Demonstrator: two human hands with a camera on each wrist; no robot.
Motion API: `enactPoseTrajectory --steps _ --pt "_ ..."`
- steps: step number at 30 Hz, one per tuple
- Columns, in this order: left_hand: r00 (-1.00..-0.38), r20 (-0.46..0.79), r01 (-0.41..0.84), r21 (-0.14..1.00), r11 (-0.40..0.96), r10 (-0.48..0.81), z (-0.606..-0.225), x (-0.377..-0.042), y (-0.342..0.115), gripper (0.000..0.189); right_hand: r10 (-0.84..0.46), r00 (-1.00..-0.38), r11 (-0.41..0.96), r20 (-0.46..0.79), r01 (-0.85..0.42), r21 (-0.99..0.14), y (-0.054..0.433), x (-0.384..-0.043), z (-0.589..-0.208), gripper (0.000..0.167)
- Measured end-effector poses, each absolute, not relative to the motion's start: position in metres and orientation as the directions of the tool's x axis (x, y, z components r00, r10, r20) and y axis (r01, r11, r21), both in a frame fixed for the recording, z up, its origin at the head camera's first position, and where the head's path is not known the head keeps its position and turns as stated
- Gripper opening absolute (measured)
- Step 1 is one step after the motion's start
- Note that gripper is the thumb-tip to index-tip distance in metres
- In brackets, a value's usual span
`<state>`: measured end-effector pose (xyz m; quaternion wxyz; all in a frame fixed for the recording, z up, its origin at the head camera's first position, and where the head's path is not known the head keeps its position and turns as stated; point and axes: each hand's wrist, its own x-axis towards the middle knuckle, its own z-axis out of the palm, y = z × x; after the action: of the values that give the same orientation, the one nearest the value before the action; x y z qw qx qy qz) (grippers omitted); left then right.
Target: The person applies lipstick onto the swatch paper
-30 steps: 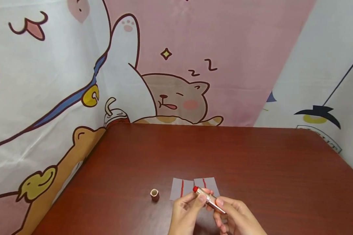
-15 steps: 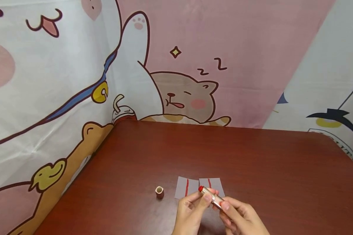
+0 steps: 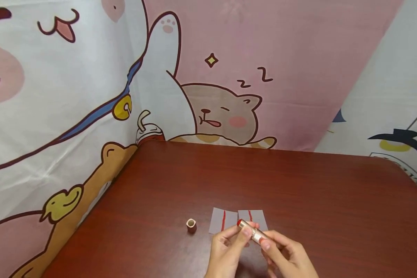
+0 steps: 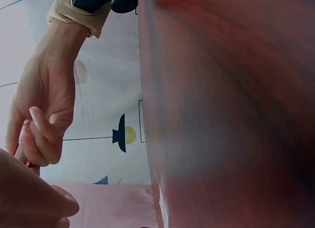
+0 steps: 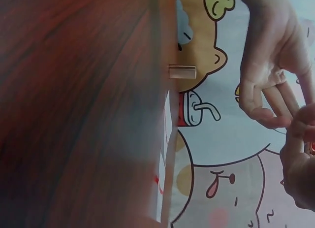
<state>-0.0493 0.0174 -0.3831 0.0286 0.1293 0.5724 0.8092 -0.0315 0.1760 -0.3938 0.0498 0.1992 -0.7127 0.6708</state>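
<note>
Both hands hold one lipstick (image 3: 256, 235) over the near part of the table in the head view. Its red end points up and left, showing just past the gold rim. My left hand (image 3: 224, 253) pinches the lipstick near that end between thumb and fingers. The lower end is gripped by my right hand (image 3: 289, 255), thumb on top beside a small orange sticker. Left of the hands, the dark red lipstick cap (image 3: 192, 227) stands with its opening up. In both wrist views the fingers hide most of the lipstick.
Two pale paper pieces, a left one (image 3: 216, 221) and a right one (image 3: 260, 219), lie side by side behind the hands, each with a red stripe. The brown table (image 3: 153, 185) meets a cartoon-printed cloth (image 3: 285, 77) at its back and left.
The red tip of the lipstick shows less than a second ago, and the right fingers have shifted on its lower end. The whole head view has drifted, with the scene sliding to the right.
</note>
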Motion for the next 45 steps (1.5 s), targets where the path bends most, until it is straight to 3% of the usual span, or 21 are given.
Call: enactPoseTrajectory --steps 9,12,14,17,19,22,26,33,41,45 --pt "-0.969 0.152 0.069 0.924 -0.375 0.196 -0.386 -0.049 0.019 0.026 -0.035 -0.934 0.266 0.356 -0.352 -0.897 0.166 -0.025 -0.390 0.022" --pt "-0.969 0.150 0.067 0.924 -0.377 0.198 -0.385 -0.049 0.019 0.026 -0.109 -0.927 0.169 0.360 -0.374 -0.912 0.170 -0.027 -0.392 0.025" --pt "-0.968 0.151 0.066 0.924 -0.378 0.201 -0.384 -0.049 0.019 0.026 -0.236 -0.901 0.002 0.364 -0.375 -0.927 0.176 -0.031 -0.393 0.030" --pt "-0.963 0.162 0.069 0.920 -0.385 0.215 -0.383 -0.049 0.018 0.027 -0.457 -0.846 -0.254 0.275 -0.172 -0.952 0.186 -0.038 -0.392 0.041" --pt "-0.958 0.170 0.066 0.915 -0.399 0.230 -0.382 -0.049 0.017 0.027 -0.565 -0.801 -0.328 0.196 0.000 -0.945 0.190 -0.042 -0.391 0.050" --pt "-0.952 0.182 0.066 0.907 -0.416 0.247 -0.382 -0.048 0.015 0.028 -0.629 -0.767 -0.342 0.123 0.132 -0.931 0.191 -0.045 -0.389 0.053" --pt "-0.951 0.186 0.074 0.911 -0.406 0.246 -0.382 -0.048 0.014 0.027 -0.643 -0.750 -0.372 0.153 0.131 -0.919 0.188 -0.045 -0.390 0.050" --pt "-0.949 0.203 0.092 0.910 -0.405 0.241 -0.383 -0.048 0.014 0.026 -0.633 -0.767 -0.376 0.101 0.191 -0.907 0.187 -0.043 -0.390 0.043" --pt "-0.948 0.223 0.110 0.898 -0.426 0.225 -0.384 -0.049 0.014 0.026 -0.619 -0.776 -0.361 0.123 0.141 -0.922 0.187 -0.043 -0.391 0.042" --pt "-0.950 0.229 0.120 0.896 -0.427 0.214 -0.387 -0.048 0.013 0.026 -0.602 -0.780 -0.327 0.169 0.048 -0.944 0.187 -0.044 -0.394 0.041"
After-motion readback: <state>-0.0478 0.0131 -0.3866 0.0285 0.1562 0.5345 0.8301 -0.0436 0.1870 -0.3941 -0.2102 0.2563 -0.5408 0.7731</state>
